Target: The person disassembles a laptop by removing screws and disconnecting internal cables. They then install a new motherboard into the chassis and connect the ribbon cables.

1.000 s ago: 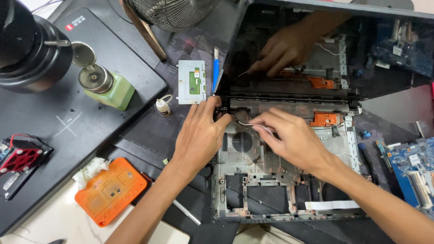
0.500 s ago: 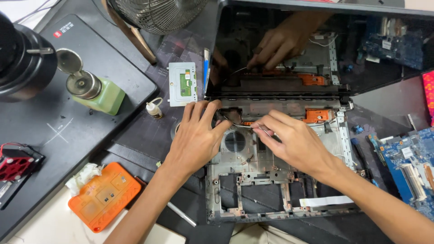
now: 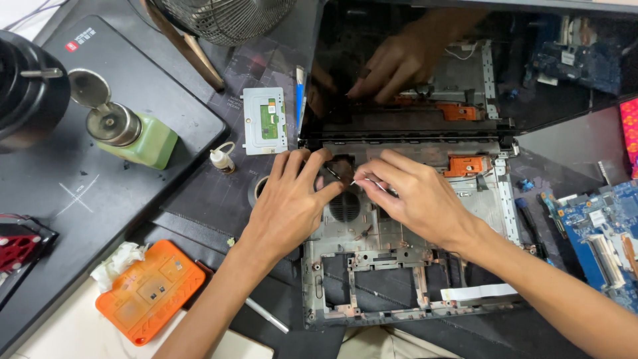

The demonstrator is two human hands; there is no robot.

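While both hands are working over the gutted laptop base [image 3: 412,266], the left hand [image 3: 292,203] is lying palm down on the chassis's left side, its fingers spread loosely and its thumb pressing toward the hinge edge; it is gripping nothing that can be made out; the right hand [image 3: 415,196] is coming in from the right, thumb and forefinger pinched narrowly on a thin pale wire [image 3: 364,181] just above the round fan grille [image 3: 345,206]; the two hands are nearly touching at the fingertips; the dark screen [image 3: 465,66] is standing open behind them and mirroring the hands; an orange bracket [image 3: 468,165] is sitting on the base's far right corner, near the hinge; a white ribbon strip [image 3: 478,292] is lying along the base's near right edge; beside the base, on the dark tabletop [image 3: 219,199], a detached touchpad board [image 3: 264,121] is resting just left of the screen's edge, a small white dropper bottle [image 3: 221,159] is standing near it, and a green pump bottle [image 3: 129,133] is sitting farther left on a black mat [image 3: 73,193]; an orange case [image 3: 149,289] is lying toward the near left corner; a blue circuit board [image 3: 605,239] is lying by the right edge.
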